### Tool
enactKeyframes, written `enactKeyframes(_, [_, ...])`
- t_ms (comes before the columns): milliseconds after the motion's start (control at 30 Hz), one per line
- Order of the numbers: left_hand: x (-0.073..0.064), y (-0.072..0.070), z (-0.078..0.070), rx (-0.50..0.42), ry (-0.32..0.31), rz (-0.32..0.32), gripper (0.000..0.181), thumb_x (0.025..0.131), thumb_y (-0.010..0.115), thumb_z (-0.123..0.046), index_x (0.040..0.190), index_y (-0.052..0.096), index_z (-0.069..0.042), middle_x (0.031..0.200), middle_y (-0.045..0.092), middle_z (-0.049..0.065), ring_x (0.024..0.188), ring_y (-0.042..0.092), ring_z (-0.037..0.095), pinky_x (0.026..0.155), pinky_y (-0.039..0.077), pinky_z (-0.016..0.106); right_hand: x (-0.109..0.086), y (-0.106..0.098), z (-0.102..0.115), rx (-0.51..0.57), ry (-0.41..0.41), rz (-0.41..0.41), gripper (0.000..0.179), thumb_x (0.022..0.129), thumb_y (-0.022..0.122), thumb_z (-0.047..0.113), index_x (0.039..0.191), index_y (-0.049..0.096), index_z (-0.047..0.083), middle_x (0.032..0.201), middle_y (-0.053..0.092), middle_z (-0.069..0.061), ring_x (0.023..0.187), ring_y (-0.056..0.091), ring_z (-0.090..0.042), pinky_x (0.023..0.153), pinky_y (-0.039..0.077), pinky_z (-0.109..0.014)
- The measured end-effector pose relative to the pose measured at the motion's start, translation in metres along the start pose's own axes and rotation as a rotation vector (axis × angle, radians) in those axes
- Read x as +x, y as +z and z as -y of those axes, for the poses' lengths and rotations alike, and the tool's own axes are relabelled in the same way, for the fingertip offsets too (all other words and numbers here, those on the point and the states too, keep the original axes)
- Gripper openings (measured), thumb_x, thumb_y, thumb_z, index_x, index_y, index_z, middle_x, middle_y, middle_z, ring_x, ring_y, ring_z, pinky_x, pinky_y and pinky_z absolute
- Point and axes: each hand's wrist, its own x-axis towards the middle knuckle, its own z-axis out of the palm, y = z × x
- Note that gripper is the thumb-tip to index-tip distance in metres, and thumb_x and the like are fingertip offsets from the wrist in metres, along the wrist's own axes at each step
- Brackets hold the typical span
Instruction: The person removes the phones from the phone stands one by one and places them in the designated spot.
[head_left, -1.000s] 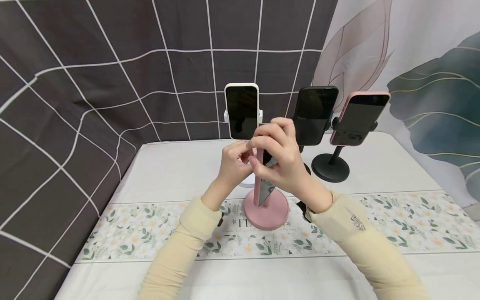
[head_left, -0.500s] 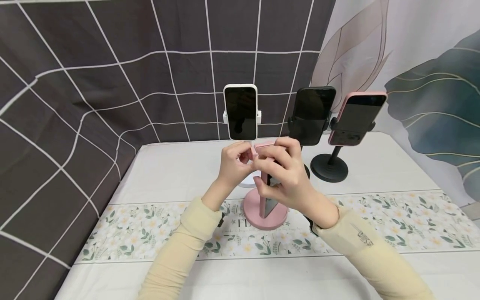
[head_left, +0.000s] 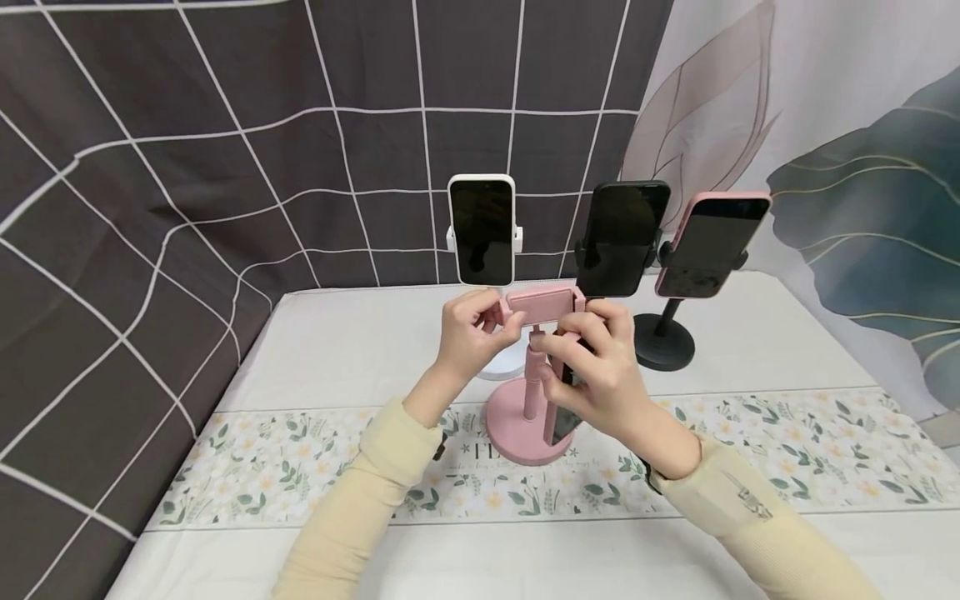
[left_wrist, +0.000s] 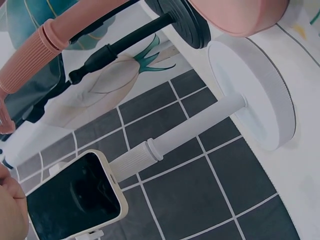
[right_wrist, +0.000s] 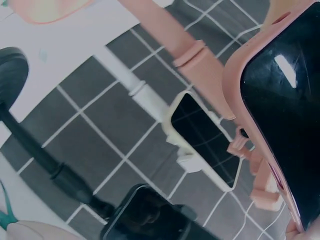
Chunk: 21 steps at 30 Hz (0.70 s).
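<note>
My left hand pinches the left end of the holder on a pink phone stand, whose round base rests on the floral strip of the cloth. To the right of the stand's pole, my right hand grips a pink-edged phone, its fingers covering the upper part. That phone fills the right side of the right wrist view, dark screen showing, with the pink stand's pole behind it. No phone sits in the pink holder. Only a few left fingers enter the left wrist view.
Behind the hands, a white phone sits upright in a white stand. To its right are a black phone and a pink-edged phone, both in holders. A grid-patterned curtain hangs at the back.
My right hand has moved down and right with the phone, away from the front of the holder, so the holder's face now shows. My left hand stays at the holder's left end.
</note>
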Motion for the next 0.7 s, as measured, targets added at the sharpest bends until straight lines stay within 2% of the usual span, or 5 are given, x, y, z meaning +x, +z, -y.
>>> enactKeyframes(133, [-0.001, 0.001, -0.002, 0.0, -0.003, -0.013, 0.022, 0.075, 0.062, -0.012, 0.058, 0.049, -0.004, 0.051, 0.044, 0.007, 0.049, 0.036, 0.008, 0.048, 0.027, 0.015, -0.007, -0.006, -0.003, -0.049, 0.052, 0.086, 0.02, 0.084, 0.049, 0.013, 0.089, 0.067, 0.007, 0.083, 0.053, -0.011, 0.09, 0.038, -0.034, 0.076, 0.027, -0.05])
enactKeyframes(333, [-0.002, 0.001, -0.002, 0.008, 0.002, -0.028, 0.023, 0.075, 0.062, -0.013, 0.059, 0.049, -0.004, 0.051, 0.044, 0.008, 0.049, 0.036, 0.008, 0.049, 0.027, 0.014, -0.018, -0.014, -0.005, -0.145, 0.159, 0.326, 0.018, 0.076, 0.053, 0.01, 0.091, 0.065, 0.01, 0.087, 0.053, -0.008, 0.09, 0.04, -0.035, 0.066, 0.027, -0.048])
enactKeyframes(567, [-0.003, 0.003, -0.001, -0.003, -0.006, -0.022, 0.022, 0.075, 0.062, -0.013, 0.059, 0.05, -0.004, 0.051, 0.045, 0.007, 0.05, 0.037, 0.008, 0.048, 0.028, 0.014, -0.043, -0.025, -0.003, -0.264, 0.267, 0.585, 0.019, 0.076, 0.059, 0.015, 0.094, 0.058, 0.012, 0.091, 0.053, -0.004, 0.091, 0.044, -0.034, 0.068, 0.033, -0.048])
enactKeyframes(700, [-0.003, 0.003, 0.0, 0.009, -0.016, -0.03, 0.022, 0.074, 0.063, -0.013, 0.058, 0.05, -0.004, 0.052, 0.045, 0.008, 0.05, 0.037, 0.008, 0.049, 0.027, 0.014, -0.058, -0.03, -0.004, -0.284, 0.389, 0.706, 0.03, 0.074, 0.062, 0.014, 0.101, 0.05, 0.008, 0.093, 0.055, -0.004, 0.093, 0.045, -0.032, 0.073, 0.034, -0.05])
